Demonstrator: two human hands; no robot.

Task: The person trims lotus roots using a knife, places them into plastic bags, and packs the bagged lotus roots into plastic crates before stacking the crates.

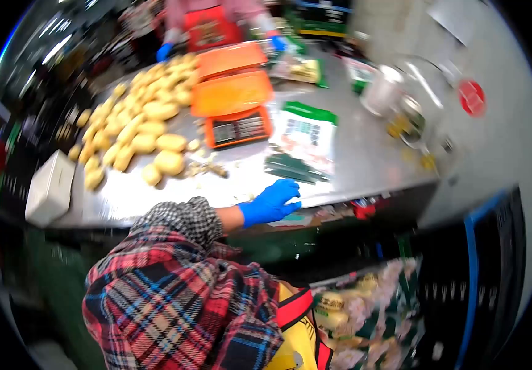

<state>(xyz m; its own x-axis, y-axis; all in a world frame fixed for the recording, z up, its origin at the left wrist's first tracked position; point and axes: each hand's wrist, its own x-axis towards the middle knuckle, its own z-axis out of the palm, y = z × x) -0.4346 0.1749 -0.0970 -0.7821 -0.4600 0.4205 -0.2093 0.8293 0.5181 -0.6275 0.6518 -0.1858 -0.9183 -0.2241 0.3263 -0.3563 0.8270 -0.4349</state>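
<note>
My left hand [271,204], in a blue glove, is at the near edge of the metal table [352,179], its fingers apart. Nothing can be made out in its grasp. Just beyond the fingers lies a flat white and green printed plastic bag [303,139]. An orange digital scale [235,95] stands farther back, its display toward me. Left of the scale spreads a heap of potatoes [133,126], with small scraps [207,166] in front. My right hand is out of view.
Across the table stands a person in a red apron [212,28] with blue gloves, near another packed bag [300,69]. A white box [50,188] sits at the left corner. A white cup [382,91] and a jar [409,120] stand right. Bagged potatoes [365,308] are below the table.
</note>
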